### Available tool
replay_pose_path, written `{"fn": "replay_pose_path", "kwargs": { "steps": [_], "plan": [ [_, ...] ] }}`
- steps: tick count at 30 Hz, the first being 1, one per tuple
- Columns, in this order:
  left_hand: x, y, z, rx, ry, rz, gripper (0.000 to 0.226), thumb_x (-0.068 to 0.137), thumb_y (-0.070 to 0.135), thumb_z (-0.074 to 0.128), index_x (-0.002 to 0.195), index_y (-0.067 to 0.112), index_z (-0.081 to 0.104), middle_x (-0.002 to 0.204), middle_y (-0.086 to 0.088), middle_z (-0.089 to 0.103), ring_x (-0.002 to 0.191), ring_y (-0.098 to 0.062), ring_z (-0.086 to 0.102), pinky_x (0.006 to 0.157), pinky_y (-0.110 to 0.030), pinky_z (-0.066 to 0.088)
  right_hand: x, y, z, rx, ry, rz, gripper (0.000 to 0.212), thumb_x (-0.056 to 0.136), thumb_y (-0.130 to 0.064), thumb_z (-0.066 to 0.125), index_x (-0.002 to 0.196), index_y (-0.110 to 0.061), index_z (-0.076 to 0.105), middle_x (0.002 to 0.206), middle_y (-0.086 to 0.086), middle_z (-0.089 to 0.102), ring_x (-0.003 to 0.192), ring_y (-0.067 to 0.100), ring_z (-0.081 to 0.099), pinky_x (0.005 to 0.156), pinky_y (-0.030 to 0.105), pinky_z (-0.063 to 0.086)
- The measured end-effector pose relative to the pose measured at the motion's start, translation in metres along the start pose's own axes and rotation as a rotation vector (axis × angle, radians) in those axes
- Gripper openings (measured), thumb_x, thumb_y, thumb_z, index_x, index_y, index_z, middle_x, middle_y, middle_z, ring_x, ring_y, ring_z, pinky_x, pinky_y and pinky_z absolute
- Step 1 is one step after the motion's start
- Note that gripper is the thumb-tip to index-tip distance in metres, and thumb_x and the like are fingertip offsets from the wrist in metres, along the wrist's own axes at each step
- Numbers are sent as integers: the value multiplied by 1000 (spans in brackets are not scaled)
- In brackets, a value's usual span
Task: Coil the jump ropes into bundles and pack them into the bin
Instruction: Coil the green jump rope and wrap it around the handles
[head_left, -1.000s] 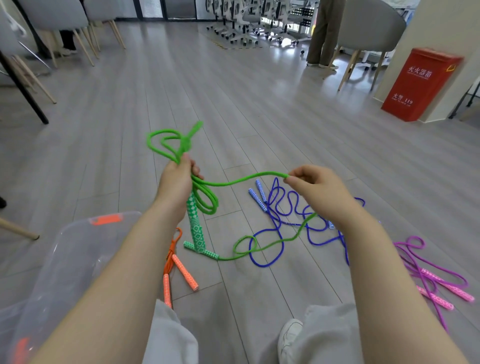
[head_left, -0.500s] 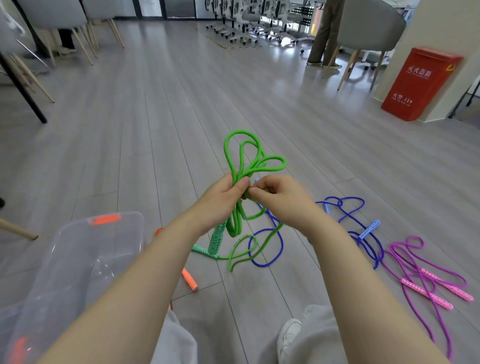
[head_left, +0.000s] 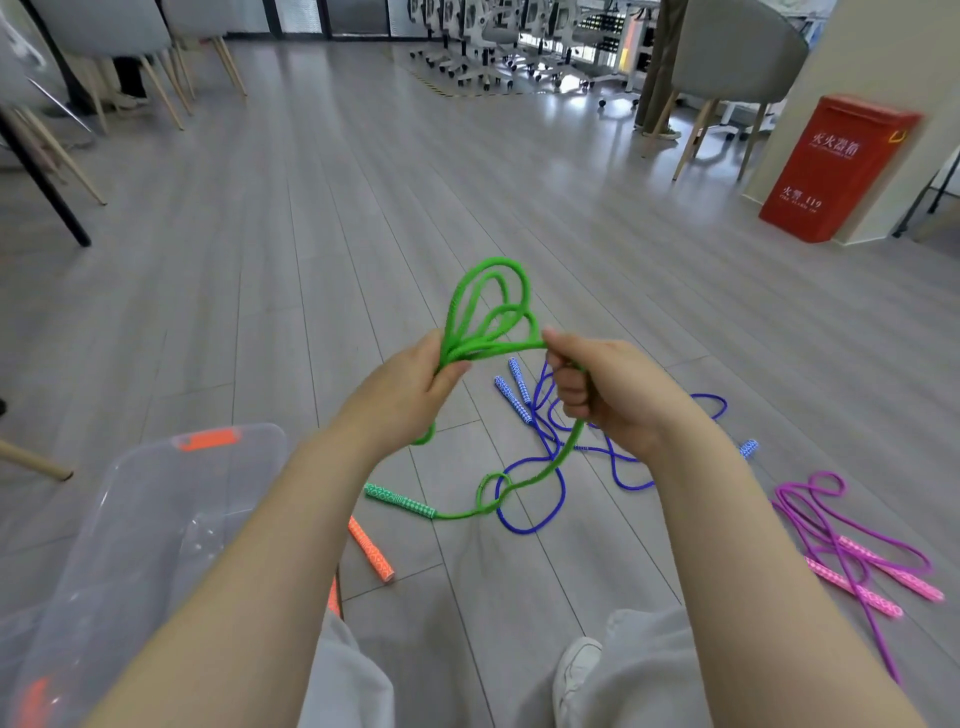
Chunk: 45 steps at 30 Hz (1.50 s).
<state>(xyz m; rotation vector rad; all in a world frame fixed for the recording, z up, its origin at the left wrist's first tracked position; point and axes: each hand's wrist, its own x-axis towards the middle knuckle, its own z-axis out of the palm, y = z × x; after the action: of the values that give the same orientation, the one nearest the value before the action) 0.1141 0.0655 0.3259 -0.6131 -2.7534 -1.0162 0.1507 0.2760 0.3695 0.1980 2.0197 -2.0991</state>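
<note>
A clear bin (head_left: 130, 519) sits near left, an orange handle (head_left: 371, 550) beside it. Left hand (head_left: 405, 395) and right hand (head_left: 613, 395) each have a closed grip on the green rope (head_left: 488, 317) loops; its tail crosses the blue rope (head_left: 530, 499) on the floor; pink rope (head_left: 852, 540) lies right, red box (head_left: 836, 166) far

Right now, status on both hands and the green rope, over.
Left hand grips gathered loops of green rope. Right hand grips the strand trailing to the floor. Green handle on floor, tail crossing blue rope. Bin at left.
</note>
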Motion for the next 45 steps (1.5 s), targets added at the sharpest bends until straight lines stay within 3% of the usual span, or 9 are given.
{"fn": "replay_pose_path", "kwargs": {
  "steps": [3,7,12,18,24,30,35,38,45],
  "plan": [
    [9,-22,-5,53,281,-250,30,101,33,44,108,5,52,97,-13,59,88,-31,53,69,-36,36,1,-3,-13,114,11,-12,31,96,-34,56,71,-18,49,52,-6,29,46,11,26,44,20,27],
    [18,-48,-19,-521,576,-530,25,98,33,44,91,11,53,73,-8,58,65,-28,62,72,-42,52,3,-7,-32,283,96,-75,27,98,-29,48,74,-17,52,50,-8,28,44,9,25,39,19,27],
    [17,-23,-9,-962,323,-543,26,105,27,40,82,15,47,62,3,44,41,-8,49,64,-35,47,5,0,-20,132,108,-126,24,98,-20,45,87,-13,65,59,-5,41,51,11,33,46,21,30],
    [10,18,14,-957,75,-407,25,104,31,42,91,11,51,65,3,48,55,-15,49,68,-37,48,5,12,31,-120,75,-145,19,99,-17,51,100,-9,68,60,-3,48,49,7,38,48,19,28],
    [0,35,15,-882,98,-322,26,102,33,44,90,13,56,65,2,57,56,-7,57,56,-17,48,10,24,51,-129,94,-102,8,93,-18,60,90,-13,53,60,-1,62,44,4,46,47,20,33],
    [-2,35,18,-805,-38,-247,20,103,29,45,92,14,52,64,0,57,62,-12,56,57,-20,46,8,26,51,-153,147,-94,10,90,-18,61,90,-12,53,62,1,61,47,5,46,52,22,35],
    [2,33,18,-834,58,-351,25,103,31,43,91,12,54,68,-3,59,62,-13,55,57,-19,45,7,21,48,-156,94,-96,7,88,-16,62,90,-13,56,63,-1,62,53,11,44,51,23,35],
    [8,29,14,-1049,137,-453,27,104,28,43,87,11,56,77,-4,66,61,-17,55,62,-30,49,9,19,44,-239,90,-95,8,88,-21,65,87,-16,59,62,-3,59,55,11,46,54,25,38],
    [21,-7,-14,-1479,438,-637,32,104,30,40,77,16,49,58,3,55,53,-13,53,60,-28,50,7,10,11,-354,157,-95,9,87,-26,69,85,-18,68,62,-6,55,54,9,46,54,24,39]
  ]
}}
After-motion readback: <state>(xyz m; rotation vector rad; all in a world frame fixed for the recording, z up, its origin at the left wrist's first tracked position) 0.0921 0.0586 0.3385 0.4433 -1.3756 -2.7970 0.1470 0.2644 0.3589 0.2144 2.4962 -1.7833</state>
